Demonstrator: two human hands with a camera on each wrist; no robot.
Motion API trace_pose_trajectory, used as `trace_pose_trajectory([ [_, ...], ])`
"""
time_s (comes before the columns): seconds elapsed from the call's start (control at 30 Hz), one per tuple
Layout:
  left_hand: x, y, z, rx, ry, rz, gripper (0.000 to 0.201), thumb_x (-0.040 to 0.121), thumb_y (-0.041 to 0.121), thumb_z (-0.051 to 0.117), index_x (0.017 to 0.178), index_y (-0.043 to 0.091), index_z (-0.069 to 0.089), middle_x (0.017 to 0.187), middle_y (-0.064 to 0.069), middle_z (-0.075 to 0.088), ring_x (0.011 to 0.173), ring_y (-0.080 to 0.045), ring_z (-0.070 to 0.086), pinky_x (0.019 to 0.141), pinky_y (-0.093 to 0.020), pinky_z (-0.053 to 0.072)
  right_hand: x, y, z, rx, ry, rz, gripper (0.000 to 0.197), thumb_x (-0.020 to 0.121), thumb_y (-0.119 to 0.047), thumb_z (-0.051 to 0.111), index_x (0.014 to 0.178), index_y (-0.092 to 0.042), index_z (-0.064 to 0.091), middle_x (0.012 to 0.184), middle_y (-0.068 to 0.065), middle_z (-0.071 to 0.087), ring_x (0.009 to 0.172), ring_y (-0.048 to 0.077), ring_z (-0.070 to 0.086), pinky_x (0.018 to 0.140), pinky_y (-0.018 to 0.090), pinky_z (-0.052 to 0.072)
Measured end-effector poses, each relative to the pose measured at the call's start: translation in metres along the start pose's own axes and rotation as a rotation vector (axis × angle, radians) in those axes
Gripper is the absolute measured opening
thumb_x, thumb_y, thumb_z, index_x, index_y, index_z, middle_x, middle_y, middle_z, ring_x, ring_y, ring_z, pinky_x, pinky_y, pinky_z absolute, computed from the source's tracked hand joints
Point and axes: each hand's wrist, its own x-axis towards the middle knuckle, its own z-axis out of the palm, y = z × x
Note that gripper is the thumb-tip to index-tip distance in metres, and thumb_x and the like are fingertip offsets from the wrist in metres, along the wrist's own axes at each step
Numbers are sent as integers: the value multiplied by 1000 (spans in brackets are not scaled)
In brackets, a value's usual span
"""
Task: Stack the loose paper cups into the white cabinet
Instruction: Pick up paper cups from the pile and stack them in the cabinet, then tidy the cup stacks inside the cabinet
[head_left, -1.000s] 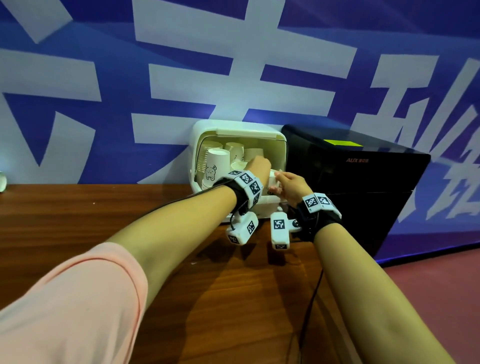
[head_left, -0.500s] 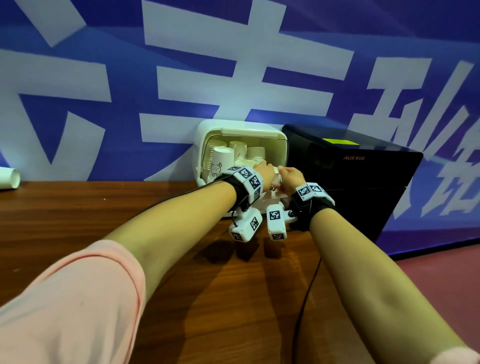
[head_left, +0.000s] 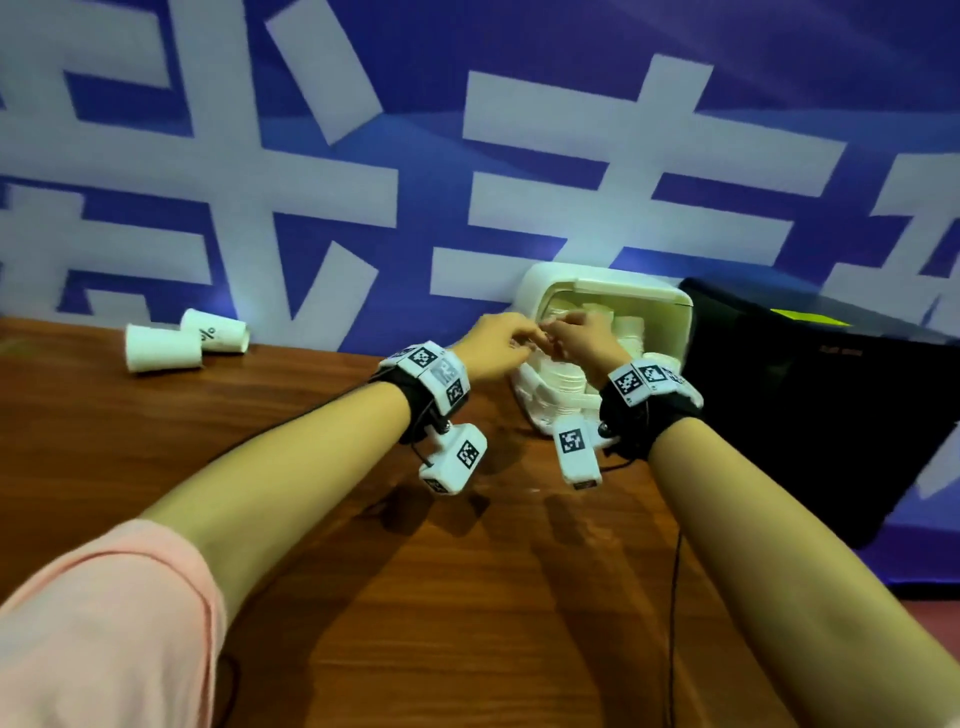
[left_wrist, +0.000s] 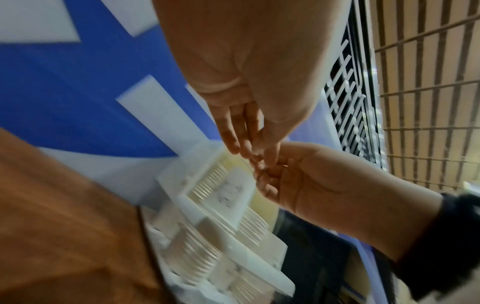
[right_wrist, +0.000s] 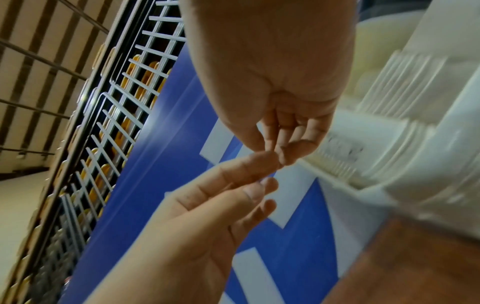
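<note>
Two loose paper cups (head_left: 163, 347) lay on their sides near the back left of the desk (head_left: 467, 597), touching each other, well apart from both hands. The rear cup (head_left: 215, 331) carried a printed "%" mark; the rest of its print was unreadable.

White cabinet (head_left: 605, 291) stood at the back edge of the desk against the banner, front open. Inside: stacks of nested paper cups (left_wrist: 223, 189), one with a small drawn figure on its side, too blurred to read. More stacks sat in the lower tray at the cabinet's front (left_wrist: 202, 257).

Left hand (head_left: 491, 348) and right hand (head_left: 584, 340) met just in front of the cabinet opening, fingertips touching. Left hand's fingers (right_wrist: 233, 185) were loosely extended, thumb meeting the right hand's fingertips (right_wrist: 285, 148). Right hand's fingers were curled in toward the left's. Neither held a cup; whether they pinched something small between them, cannot tell.

Black appliance (head_left: 810, 395) sat just right of the cabinet, with a yellow-green label on top and faint lettering on its front, not legible. Blue banner (head_left: 363, 156) with big white characters ran behind the desk.
</note>
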Motion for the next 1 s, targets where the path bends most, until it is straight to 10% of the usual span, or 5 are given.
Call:
trace_pose_trajectory([
  [0.43,-164,-157,-176,142,426,-542,29,83,-1,55,102,15,72,108,-10,65,87,-22,62,85,-27,47,-17,-62,232,-135,-425,-41,12,95,-6,55,84,-9,52,73,4,48,59,11,46,45,14,39],
  [0.63,-203,-213,-241,67,636,-840,41,84,10,65,124,17,59,138,-15,38,122,-27,48,104,-26,34,3,-71,324,-94,-497,66,38,94,-15,61,128,-5,49,114,9,52,102,23,55,84,32,49],
  [0.77,-211,-243,-261,-38,616,-928,54,88,17,65,138,22,44,148,-13,22,132,-28,37,109,-31,30,18,-65,368,-17,-546,207,45,93,-18,63,133,-5,46,122,8,49,103,21,54,86,30,47],
  [1.0,-207,-298,-272,81,418,-887,78,85,20,71,149,22,28,155,-9,10,141,-30,25,113,-38,26,46,-38,430,-98,-667,378,37,85,-32,71,110,-19,46,79,0,42,63,12,44,45,22,42],
])
